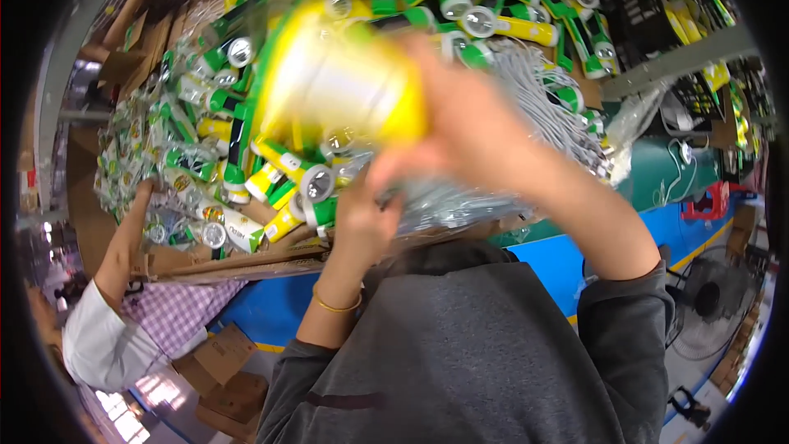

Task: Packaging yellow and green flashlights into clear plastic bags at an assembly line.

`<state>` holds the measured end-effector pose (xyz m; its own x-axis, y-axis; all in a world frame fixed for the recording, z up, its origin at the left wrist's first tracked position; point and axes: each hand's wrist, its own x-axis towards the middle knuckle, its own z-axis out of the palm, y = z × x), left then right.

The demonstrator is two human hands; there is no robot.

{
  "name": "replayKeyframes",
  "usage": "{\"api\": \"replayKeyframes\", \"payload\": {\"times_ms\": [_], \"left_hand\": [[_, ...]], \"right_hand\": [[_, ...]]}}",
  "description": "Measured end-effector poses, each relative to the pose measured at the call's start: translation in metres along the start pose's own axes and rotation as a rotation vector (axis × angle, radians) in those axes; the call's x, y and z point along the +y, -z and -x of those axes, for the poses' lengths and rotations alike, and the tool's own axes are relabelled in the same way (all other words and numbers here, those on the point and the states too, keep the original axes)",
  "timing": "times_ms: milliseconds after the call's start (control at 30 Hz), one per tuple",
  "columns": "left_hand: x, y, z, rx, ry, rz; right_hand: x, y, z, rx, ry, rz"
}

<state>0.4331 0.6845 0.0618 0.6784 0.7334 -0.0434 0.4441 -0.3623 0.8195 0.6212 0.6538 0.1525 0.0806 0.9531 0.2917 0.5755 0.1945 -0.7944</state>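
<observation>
My right hand (pixel 468 119) is raised over the pile, its fingers wrapped round a yellow flashlight (pixel 329 86) with a pale middle and a green edge. Motion smears both. Below it, my left hand (pixel 366 218) is closed near the front edge of the pile, beside clear plastic bags (pixel 444 207). What its fingers hold, if anything, is hidden. Loose green-and-yellow flashlights (pixel 317 183) with round clear lenses lie just left of that hand. A bundle of thin grey-white cables (pixel 542 107) lies to the right.
At the left, another person's arm (pixel 123 238) reaches into bagged flashlights (pixel 185 160); further arms (pixel 136 0) show at the far left. A black crate (pixel 612 4) and a metal bar (pixel 682 62) stand right. Lower right are a red stool (pixel 705 201) and a fan (pixel 711 300).
</observation>
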Motion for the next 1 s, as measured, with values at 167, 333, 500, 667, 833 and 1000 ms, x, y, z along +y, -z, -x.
{"api": "replayKeyframes", "payload": {"times_ms": [167,333,500,667,833,1000], "left_hand": [[0.0,0.028,0.006,-0.065,-0.191,0.087],[0.024,0.027,0.007,-0.182,-0.037,0.171],[0.042,0.01,0.005,-0.089,-0.367,-0.208],[0.016,0.009,0.006,0.002,-0.349,-0.178],[0.015,0.005,0.005,0.006,-0.345,-0.163],[0.024,0.01,0.009,0.002,-0.222,-0.036]], "right_hand": [[0.034,-0.028,0.045,-0.139,0.369,0.173],[0.048,-0.008,0.072,-0.238,0.287,0.749],[0.048,-0.002,0.068,-0.193,0.072,0.421],[0.122,0.076,0.062,0.273,-0.469,0.483],[0.191,0.061,0.06,0.17,-0.611,0.733],[0.173,0.093,0.062,0.321,-0.469,0.832]]}}
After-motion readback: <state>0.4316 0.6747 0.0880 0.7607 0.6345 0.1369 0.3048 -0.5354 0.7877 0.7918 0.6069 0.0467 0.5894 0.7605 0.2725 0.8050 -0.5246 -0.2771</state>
